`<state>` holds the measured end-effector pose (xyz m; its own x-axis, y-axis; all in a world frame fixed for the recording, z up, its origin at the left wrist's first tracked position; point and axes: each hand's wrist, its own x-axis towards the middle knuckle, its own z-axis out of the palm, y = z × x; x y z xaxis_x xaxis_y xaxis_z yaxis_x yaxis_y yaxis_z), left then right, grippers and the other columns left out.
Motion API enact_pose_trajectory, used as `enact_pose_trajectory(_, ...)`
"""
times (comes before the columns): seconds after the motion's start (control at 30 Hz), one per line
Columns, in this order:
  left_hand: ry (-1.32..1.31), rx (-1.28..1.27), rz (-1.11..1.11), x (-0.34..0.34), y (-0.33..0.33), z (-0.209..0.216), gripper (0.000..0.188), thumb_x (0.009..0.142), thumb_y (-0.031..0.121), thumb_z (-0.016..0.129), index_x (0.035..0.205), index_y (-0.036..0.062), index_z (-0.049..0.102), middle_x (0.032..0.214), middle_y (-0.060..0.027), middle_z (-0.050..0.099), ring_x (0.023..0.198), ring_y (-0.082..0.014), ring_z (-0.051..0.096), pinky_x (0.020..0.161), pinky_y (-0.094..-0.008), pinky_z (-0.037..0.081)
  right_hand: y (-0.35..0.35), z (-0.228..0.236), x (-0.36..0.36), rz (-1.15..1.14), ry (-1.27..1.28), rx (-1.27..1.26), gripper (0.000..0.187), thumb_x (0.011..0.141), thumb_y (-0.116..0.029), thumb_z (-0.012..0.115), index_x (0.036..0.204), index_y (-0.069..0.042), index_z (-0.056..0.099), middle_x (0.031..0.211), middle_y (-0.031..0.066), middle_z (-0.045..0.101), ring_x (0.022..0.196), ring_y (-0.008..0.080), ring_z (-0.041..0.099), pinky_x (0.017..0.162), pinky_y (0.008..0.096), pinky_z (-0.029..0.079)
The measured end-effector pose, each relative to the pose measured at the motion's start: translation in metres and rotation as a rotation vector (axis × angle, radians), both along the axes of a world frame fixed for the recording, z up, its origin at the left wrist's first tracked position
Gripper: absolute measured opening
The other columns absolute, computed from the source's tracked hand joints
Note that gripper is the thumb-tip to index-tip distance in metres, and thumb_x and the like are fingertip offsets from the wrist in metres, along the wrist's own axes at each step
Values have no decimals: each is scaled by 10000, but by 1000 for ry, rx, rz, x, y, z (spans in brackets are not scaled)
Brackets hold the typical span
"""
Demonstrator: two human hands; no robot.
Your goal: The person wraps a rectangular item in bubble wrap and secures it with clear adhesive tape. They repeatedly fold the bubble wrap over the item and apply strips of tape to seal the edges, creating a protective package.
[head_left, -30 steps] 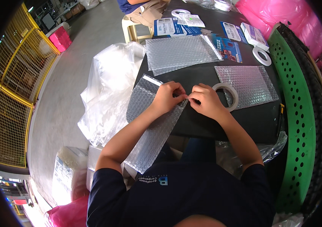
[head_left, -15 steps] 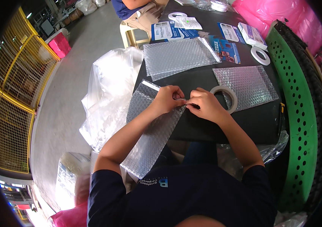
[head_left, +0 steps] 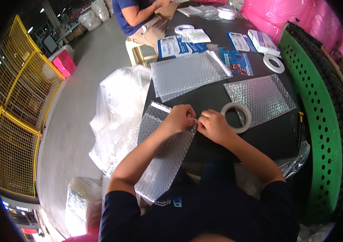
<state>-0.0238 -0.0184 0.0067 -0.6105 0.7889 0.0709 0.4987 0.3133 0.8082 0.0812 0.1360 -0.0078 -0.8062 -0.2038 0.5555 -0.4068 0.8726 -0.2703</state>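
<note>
A clear bubble-wrap bag [head_left: 161, 171] with a white strip along its far end lies slantwise over the table's near left edge, its lower end hanging toward my lap. My left hand [head_left: 180, 119] is closed in a pinch at the bag's right edge. Right beside it, my right hand [head_left: 214, 126] has its fingers curled together on the same edge. A thin pale bit shows between the two hands; what it is stays too small to tell. Close to my right knuckles lies a tape roll [head_left: 248, 117], partly over another bubble-wrap bag [head_left: 264, 99].
Farther off lie stacked bubble-wrap bags [head_left: 187, 76], blue printed cards [head_left: 239, 64], a white tape roll [head_left: 281, 69] and a white box [head_left: 263, 43]. A green perforated panel [head_left: 314, 117] borders the right; clear plastic sheeting [head_left: 117, 117] hangs left. A person [head_left: 139, 18] sits at the far left.
The view has tilted, so the table sits lower in the picture. My right fingers have curled in more. More of the seated person's arms now shows.
</note>
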Motion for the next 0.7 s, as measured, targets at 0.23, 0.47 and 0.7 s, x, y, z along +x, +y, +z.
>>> enact_pose_trajectory(0.23,9,-24,-8,0,1,1,210,711,122,757,824,0,629,652,-30,573,605,-84,515,554,-250,422,5,-5,-4,16,-64,-231,125,650,-83,679,651,-30,566,676,95,559,673,289,580,606,392,465)
enact_pose_trajectory(0.47,80,34,2,1,-2,-4,227,709,164,773,784,12,621,672,-41,563,616,-85,500,554,-264,409,10,4,-8,-33,-82,-700,81,731,-43,671,702,11,617,648,76,606,565,145,583,522,281,442)
enact_pose_trajectory(0.7,143,-63,73,13,2,8,336,672,238,820,767,14,589,730,-75,558,694,-162,546,610,-308,432,38,-6,-16,130,-268,-1432,200,898,-157,558,902,24,642,711,27,595,661,87,550,626,225,430)
